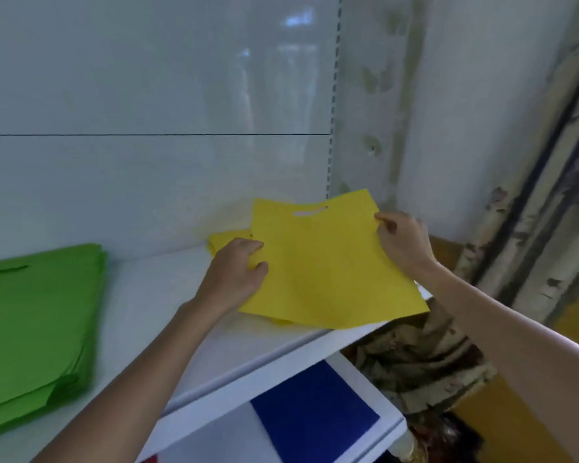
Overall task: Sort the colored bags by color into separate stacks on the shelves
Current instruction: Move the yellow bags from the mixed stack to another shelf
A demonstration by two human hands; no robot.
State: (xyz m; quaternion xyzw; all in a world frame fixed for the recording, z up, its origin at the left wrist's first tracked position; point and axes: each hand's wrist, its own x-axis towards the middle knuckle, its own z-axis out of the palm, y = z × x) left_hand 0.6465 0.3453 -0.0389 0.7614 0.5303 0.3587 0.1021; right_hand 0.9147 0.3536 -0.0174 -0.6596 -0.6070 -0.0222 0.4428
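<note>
Fingers (253,246) of the left hand (234,274) curl round the left edge of the yellow bag (328,265), pinching it against the thumb. The right hand (403,243) pinches the bag's upper right corner. Between the two hands the bag sits tilted just above the white shelf (168,305), over a yellow stack (224,241) at the shelf's right end. A green stack (30,329) lies at the shelf's left end, and a blue bag (311,416) lies below the shelf.
</note>
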